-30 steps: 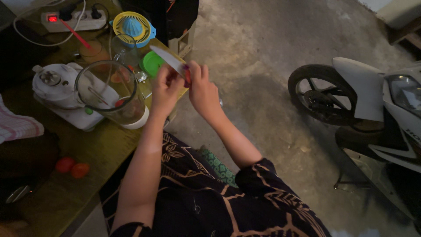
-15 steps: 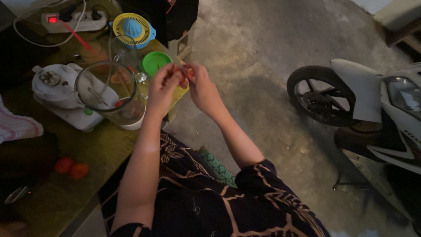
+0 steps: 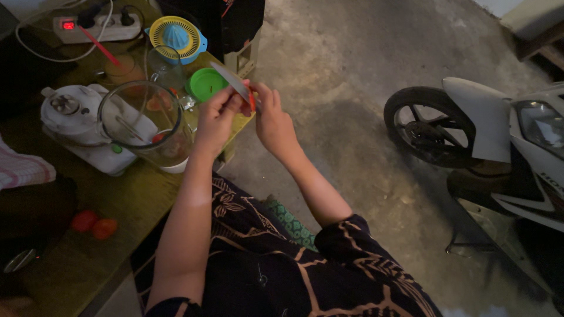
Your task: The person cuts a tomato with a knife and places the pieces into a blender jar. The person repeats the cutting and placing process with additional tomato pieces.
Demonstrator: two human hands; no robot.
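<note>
My right hand [image 3: 274, 125] grips a knife [image 3: 230, 78] whose pale blade points up and left over the table corner. My left hand [image 3: 215, 122] meets it, fingertips pinching a small red piece of fruit [image 3: 252, 101] against the blade's base. Both hands hover just right of a clear blender jar [image 3: 144, 124] that has red bits inside. Below the blade lies a round green lid [image 3: 205, 84]. I cannot tell how much of the red piece is hidden by my fingers.
A wooden table [image 3: 135, 194] holds a white blender base [image 3: 73, 117], a yellow and blue citrus juicer [image 3: 175, 36], a glass mug [image 3: 164, 64], a power strip [image 3: 97, 26] and two red tomatoes [image 3: 94, 225]. A white motorbike [image 3: 487, 135] stands on the concrete floor at right.
The knife blade dipped between my hands half a second ago and now points up and left again. My hands stay together at the same spot.
</note>
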